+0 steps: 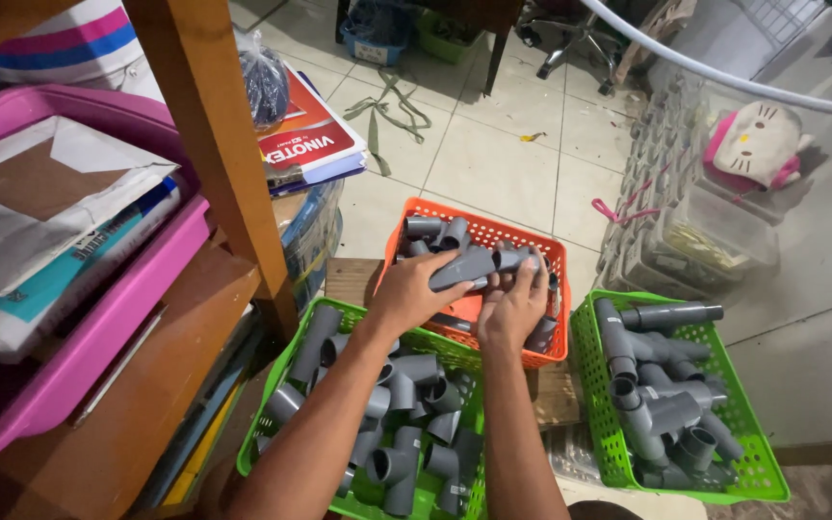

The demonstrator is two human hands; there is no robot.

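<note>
— Grey plastic pipe fitting, an elbow-shaped piece: where is it?

— Over the orange plastic mesh basket, near that basket's front edge. The left hand is wrapped around one end of it, fingers closed on the fitting.

— And the right hand?

— Just right of the left one, fingertips on the fitting's other end, where a second grey piece sits against it. Whether it fully clamps that piece I cannot tell.

— What else is in the orange basket?

— More grey fittings, loose, at its back and under the hands.

— Around it?

— A green plastic basket touches its front left, full of grey tee and elbow fittings. Another green basket stands just to its right, also with grey fittings. Left of the orange basket rises a wooden shelf post, with a pink plastic tray beyond it.
</note>
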